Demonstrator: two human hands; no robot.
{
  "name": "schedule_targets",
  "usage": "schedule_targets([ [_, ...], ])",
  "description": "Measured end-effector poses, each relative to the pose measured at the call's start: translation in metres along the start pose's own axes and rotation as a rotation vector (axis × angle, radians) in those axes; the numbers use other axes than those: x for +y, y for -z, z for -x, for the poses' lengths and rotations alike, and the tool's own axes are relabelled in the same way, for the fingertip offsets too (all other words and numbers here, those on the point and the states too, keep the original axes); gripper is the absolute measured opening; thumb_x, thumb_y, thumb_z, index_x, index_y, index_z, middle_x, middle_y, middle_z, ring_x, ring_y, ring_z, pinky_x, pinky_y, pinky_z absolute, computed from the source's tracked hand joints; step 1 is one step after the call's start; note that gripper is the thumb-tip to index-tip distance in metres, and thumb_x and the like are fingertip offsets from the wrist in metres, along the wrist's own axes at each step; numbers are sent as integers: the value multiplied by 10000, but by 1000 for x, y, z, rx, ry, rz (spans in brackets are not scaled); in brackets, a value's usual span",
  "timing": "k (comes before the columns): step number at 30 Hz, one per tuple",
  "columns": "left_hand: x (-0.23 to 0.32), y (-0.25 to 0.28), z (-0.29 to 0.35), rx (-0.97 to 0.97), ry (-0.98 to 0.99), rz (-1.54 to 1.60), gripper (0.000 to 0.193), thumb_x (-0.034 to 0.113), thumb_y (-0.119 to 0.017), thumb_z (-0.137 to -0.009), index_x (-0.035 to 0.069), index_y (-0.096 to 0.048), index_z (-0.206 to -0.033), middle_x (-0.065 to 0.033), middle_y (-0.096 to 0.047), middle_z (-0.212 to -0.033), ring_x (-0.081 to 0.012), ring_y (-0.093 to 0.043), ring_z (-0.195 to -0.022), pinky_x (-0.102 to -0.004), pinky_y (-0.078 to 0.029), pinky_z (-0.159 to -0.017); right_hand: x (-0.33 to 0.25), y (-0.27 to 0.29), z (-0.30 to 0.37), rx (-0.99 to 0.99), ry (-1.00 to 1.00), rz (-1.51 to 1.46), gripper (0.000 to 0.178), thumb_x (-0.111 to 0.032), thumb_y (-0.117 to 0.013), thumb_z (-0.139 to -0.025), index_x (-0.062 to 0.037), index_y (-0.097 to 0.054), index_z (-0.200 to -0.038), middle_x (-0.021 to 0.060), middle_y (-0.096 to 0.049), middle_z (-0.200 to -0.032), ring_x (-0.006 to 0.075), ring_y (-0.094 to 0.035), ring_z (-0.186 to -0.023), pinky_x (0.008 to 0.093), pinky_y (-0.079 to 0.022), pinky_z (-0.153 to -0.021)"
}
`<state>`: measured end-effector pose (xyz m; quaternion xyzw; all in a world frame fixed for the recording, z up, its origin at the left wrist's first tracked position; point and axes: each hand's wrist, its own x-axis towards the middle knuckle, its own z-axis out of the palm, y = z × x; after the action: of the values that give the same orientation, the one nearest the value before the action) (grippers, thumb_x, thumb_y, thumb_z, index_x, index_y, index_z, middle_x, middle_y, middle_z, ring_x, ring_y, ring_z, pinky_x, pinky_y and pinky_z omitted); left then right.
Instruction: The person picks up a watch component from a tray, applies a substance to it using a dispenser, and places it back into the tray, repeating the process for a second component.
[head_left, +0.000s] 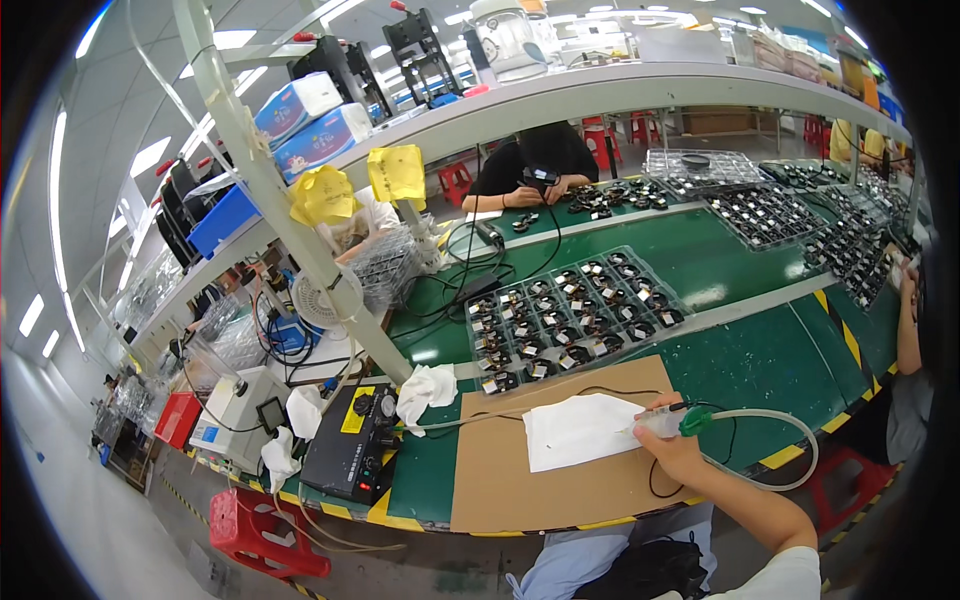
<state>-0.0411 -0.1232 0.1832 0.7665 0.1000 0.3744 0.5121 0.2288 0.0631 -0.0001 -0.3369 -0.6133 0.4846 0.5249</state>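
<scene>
My right hand (678,452) is closed around a clear dispensing syringe (660,423) with a green cap (694,420). From the cap, a pale hose (770,414) loops away to the right. The syringe's tip points left, over the right part of a white sheet of paper (570,432); I cannot tell whether it touches. Under the paper lies a brown cardboard sheet (520,495) at the table's near edge. My left hand does not show. Beyond the cardboard sits a clear plastic tray (640,262) of small black round parts with wires.
A black control box (340,455) with knobs stands left, beside crumpled white tissue (425,393). A grey post (265,180) carries the overhead shelf (560,97). Cables (500,265) cross the green table (745,350). Co-workers sit opposite and at right; more filled trays (765,213) lie there.
</scene>
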Motion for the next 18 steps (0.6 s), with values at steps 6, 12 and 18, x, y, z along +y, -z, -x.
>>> schedule_targets([
  [6,-38,14,-11,36,-67,42,138,158,-616,-799,22,-632,-813,-85,-637,-801,-251,-617,-720,-340,-490,-658,6,-1,-11,-71,107,187,330,-72,-709,-730,-39,-493,-978,80,-612,-899,131,-575,-827,264,-463,-728],
  [12,-77,53,-29,136,238,-77,145,150,-645,-787,23,-628,-719,-73,-636,-697,-231,-617,-622,-322,-495,-627,21,-5,-47,-145,165,39,345,-110,-727,-721,-31,-502,-971,84,-646,-853,132,-608,-761,259,-485,-663],
  [18,-235,212,-81,648,269,-792,249,28,-469,-867,5,-493,-1113,-86,-620,-1067,-236,-554,-973,-334,-413,-868,30,0,-50,62,157,9,333,-99,-717,-724,-27,-487,-953,95,-627,-854,121,-583,-767,261,-472,-651],
])
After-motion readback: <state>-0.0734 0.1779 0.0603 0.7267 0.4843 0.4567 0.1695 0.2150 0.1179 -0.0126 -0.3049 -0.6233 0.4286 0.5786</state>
